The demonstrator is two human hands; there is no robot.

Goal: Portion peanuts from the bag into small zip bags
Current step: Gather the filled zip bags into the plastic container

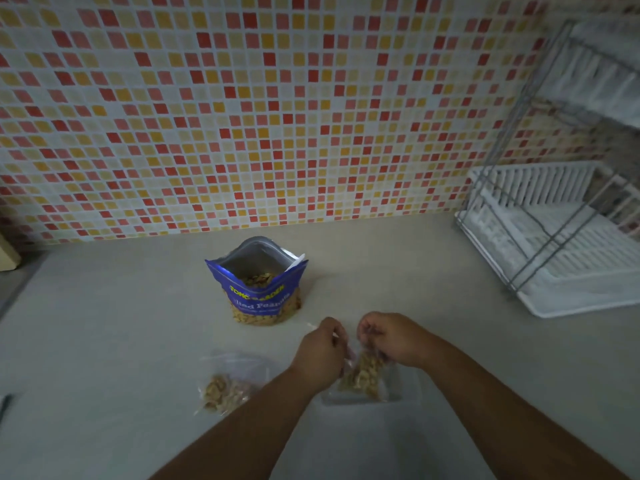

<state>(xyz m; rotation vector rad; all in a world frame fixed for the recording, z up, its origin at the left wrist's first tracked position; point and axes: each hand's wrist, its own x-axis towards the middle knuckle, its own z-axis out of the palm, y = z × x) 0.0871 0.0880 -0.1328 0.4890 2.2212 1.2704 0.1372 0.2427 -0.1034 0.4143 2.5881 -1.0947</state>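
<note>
A blue peanut bag (pixel 258 287) stands open on the counter, peanuts visible inside and through its lower window. A white scoop handle (pixel 298 262) sticks out of its right side. Just in front of it, my left hand (pixel 322 348) and my right hand (pixel 391 337) both pinch the top edge of a small clear zip bag (pixel 363 375) with peanuts in it, which hangs down to the counter. A second small zip bag (pixel 225 386) with peanuts lies flat to the left of my left forearm.
A white dish rack (pixel 554 244) with a wire frame stands at the right against the tiled wall. A dark object (pixel 5 407) pokes in at the left edge. The pale counter (pixel 104 323) stretches left of the bags.
</note>
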